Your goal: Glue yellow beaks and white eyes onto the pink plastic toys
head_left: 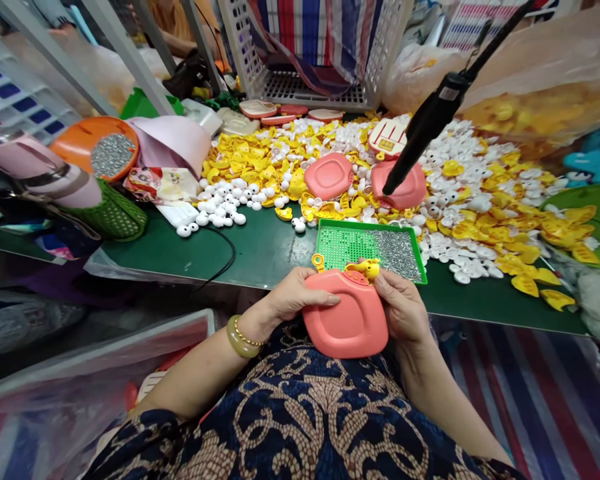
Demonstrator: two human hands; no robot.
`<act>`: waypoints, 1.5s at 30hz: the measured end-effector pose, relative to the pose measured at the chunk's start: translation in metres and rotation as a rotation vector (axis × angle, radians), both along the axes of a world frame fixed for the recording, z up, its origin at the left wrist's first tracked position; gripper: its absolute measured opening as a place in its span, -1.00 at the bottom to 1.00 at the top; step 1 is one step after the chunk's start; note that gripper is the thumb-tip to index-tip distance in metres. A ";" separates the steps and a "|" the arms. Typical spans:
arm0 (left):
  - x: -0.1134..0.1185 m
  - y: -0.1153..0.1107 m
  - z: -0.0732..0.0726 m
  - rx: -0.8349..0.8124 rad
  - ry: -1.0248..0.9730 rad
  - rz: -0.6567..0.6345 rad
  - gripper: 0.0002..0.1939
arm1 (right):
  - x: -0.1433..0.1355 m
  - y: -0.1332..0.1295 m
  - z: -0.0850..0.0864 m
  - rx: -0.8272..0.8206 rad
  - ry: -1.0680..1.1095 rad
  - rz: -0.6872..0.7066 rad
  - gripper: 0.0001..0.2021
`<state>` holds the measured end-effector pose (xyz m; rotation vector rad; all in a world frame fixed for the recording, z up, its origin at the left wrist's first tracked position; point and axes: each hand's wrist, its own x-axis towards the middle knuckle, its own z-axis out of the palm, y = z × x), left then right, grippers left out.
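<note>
My left hand (300,297) grips the left edge of a coral plastic shell (347,330), its thumb lying across the face. My right hand (403,305) pinches a small yellow plastic part (366,268) at the shell's upper right edge; I cannot tell whether it is fitted in. A yellow ring (318,261) sticks out at the shell's upper left. Just beyond is a green perforated tray (343,247) with small metal screws on its right side. A black power screwdriver (427,130) hangs over another coral shell (410,187). One more coral shell (329,175) lies left of it.
Yellow and white plastic pieces (460,187) are heaped across the green table (260,257). At left stand an orange bowl (70,143) of screws and a pink bottle (50,170). A white crate (245,50) is behind the heap. A black cable (230,250) crosses the table's front edge.
</note>
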<state>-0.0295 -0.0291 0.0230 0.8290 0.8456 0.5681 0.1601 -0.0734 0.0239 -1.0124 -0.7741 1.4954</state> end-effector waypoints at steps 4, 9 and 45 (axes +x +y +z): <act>0.005 0.005 -0.003 -0.021 0.013 -0.003 -0.74 | 0.004 0.004 -0.001 -0.029 0.039 -0.001 -0.70; 0.010 0.015 -0.004 -0.029 0.052 0.017 -0.70 | 0.006 0.016 -0.004 -0.084 0.044 -0.042 -0.72; 0.033 0.085 0.022 0.011 -0.095 -0.241 -0.43 | 0.033 0.086 -0.022 0.080 -0.164 0.140 -0.62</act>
